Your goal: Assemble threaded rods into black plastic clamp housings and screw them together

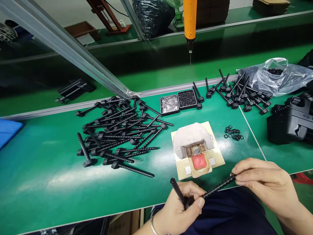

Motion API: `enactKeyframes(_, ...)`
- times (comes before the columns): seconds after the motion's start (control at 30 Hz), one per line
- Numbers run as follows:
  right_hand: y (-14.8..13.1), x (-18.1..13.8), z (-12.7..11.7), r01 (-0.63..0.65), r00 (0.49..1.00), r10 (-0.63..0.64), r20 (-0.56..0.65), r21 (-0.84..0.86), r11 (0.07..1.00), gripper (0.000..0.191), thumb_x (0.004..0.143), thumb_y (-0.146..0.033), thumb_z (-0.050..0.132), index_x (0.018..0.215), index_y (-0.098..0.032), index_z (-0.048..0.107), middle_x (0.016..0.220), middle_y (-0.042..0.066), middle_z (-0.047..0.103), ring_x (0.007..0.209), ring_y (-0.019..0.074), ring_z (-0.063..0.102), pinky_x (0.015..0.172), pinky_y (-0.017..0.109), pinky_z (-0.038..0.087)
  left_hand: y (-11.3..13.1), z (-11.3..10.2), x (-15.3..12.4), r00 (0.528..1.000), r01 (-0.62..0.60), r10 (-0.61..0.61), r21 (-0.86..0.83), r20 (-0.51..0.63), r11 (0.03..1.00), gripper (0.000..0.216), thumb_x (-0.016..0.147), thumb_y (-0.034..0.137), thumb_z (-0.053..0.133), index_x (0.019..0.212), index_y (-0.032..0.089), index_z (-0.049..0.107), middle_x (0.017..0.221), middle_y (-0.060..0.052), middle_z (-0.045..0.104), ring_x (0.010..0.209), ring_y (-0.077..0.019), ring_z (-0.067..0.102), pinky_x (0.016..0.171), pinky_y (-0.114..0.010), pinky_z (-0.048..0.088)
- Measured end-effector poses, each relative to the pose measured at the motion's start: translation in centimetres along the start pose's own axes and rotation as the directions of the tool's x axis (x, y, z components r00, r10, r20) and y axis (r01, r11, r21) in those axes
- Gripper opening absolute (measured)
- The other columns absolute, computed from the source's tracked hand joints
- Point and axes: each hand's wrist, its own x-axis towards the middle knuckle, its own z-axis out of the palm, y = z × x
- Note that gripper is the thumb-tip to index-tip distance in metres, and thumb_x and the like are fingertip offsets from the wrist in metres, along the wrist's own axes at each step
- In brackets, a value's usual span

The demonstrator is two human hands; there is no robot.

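My left hand (179,209) is closed around two black threaded rods near the table's front edge. One rod (177,191) sticks up to the left, the other rod (217,186) slants up to the right. My right hand (265,184) pinches the far tip of that second rod with thumb and fingers. Just beyond my hands lies a beige fixture pad (197,148) with a white moulded block and a red square insert.
A large pile of black threaded rods (117,133) lies left of centre, a smaller pile (238,93) at back right. Two small trays (178,102) hold silver and black washers. Loose black rings (233,133), a plastic bag (276,76), black housings (292,122), a hanging orange screwdriver (190,23).
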Motion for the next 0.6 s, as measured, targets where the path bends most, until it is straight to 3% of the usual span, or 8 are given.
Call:
enactKeyframes(0.13,-0.5,-0.1,0.1,0.013,0.999,-0.016,-0.043,-0.055,0.998,0.027,0.085,-0.001,0.068,0.097,-0.023,0.076,0.088,0.001,0.073,0.076,0.0124,0.073,0.069,0.016,0.061,-0.1,-0.1,0.0,1.0,-0.007,0.007,0.031,0.0,0.999,0.022,0.099,0.034,0.054,0.091,0.016,0.062,0.061,0.001,0.055,0.047,-0.0084,0.051,0.048,-0.019,0.04)
enactKeyframes(0.2,-0.6,0.1,0.2,-0.042,0.999,0.042,-0.015,0.016,0.999,0.02,0.086,-0.004,0.07,0.091,-0.023,0.076,0.085,0.002,0.072,0.073,0.0123,0.071,0.066,0.017,0.06,-0.2,-0.3,-0.1,1.0,-0.018,0.018,0.062,0.008,0.998,0.021,0.098,0.034,0.054,0.09,0.016,0.062,0.059,0.002,0.055,0.047,-0.009,0.052,0.05,-0.02,0.042)
enactKeyframes(0.33,-0.6,0.5,-0.2,-0.235,0.97,0.212,0.119,0.224,0.946,0.008,0.08,-0.018,0.083,0.083,-0.021,0.077,0.077,0.002,0.066,0.065,0.0113,0.065,0.06,0.017,0.057,-0.2,-0.3,-0.2,0.998,0.0,-0.003,0.045,0.06,0.999,0.024,0.098,0.038,0.055,0.088,0.016,0.061,0.054,0.002,0.055,0.046,-0.01,0.053,0.055,-0.023,0.045)
enactKeyframes(0.4,-0.7,0.5,-0.7,-0.276,0.949,0.213,0.234,0.282,0.919,0.016,0.077,-0.02,0.086,0.09,-0.023,0.08,0.077,0.001,0.066,0.063,0.0102,0.065,0.06,0.016,0.056,0.0,-0.2,-0.4,0.993,0.044,-0.041,-0.032,0.111,0.999,0.03,0.098,0.042,0.055,0.088,0.015,0.061,0.053,0.002,0.053,0.045,-0.0093,0.05,0.052,-0.023,0.044)
enactKeyframes(0.5,-0.9,0.3,-1.3,-0.316,0.896,0.148,0.418,0.37,0.873,0.023,0.083,-0.018,0.08,0.105,-0.026,0.079,0.085,0.002,0.067,0.065,0.0101,0.068,0.061,0.016,0.057,0.2,0.0,-0.9,0.987,0.094,-0.072,-0.156,0.141,0.983,0.032,0.097,0.045,0.057,0.087,0.015,0.061,0.056,0.003,0.052,0.044,-0.0076,0.048,0.048,-0.02,0.042)
enactKeyframes(0.6,-1.1,0.0,-1.0,-0.337,0.899,0.155,0.409,0.422,0.841,0.025,0.09,-0.015,0.072,0.11,-0.028,0.078,0.087,0.003,0.066,0.066,0.0099,0.068,0.062,0.017,0.058,0.0,0.2,-1.6,0.986,0.15,-0.125,-0.271,0.107,0.951,0.03,0.095,0.044,0.062,0.09,0.015,0.061,0.061,0.003,0.052,0.042,-0.0055,0.047,0.042,-0.016,0.037)
